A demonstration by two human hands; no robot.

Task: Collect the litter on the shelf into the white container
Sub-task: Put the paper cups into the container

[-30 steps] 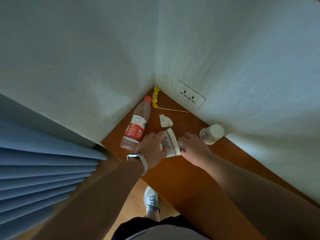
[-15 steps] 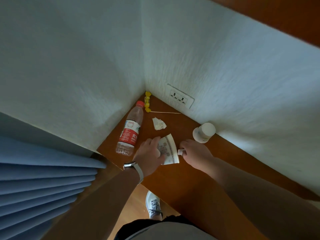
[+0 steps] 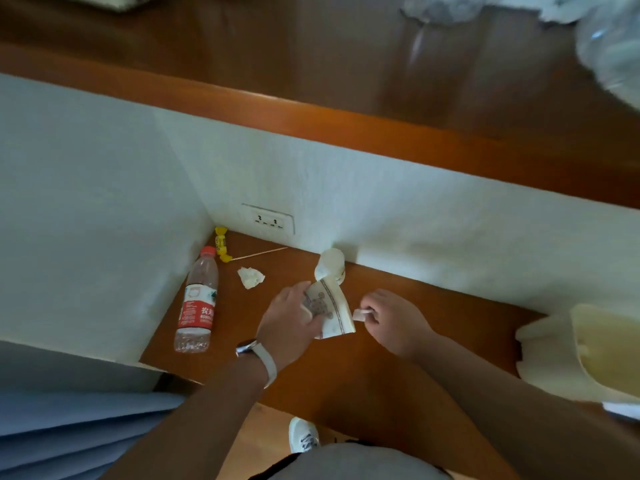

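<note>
Paper cup (image 3: 330,311) is squashed flat, over the middle of the brown shelf (image 3: 346,375). Its long side runs from the wall toward us, and its striped rim faces right. It is white with brown patterns. Our left hand (image 3: 289,323) grips it. Our right hand (image 3: 391,320) pinches a small white scrap (image 3: 359,315) just beside it. Far right stands the white container (image 3: 554,355).
</note>
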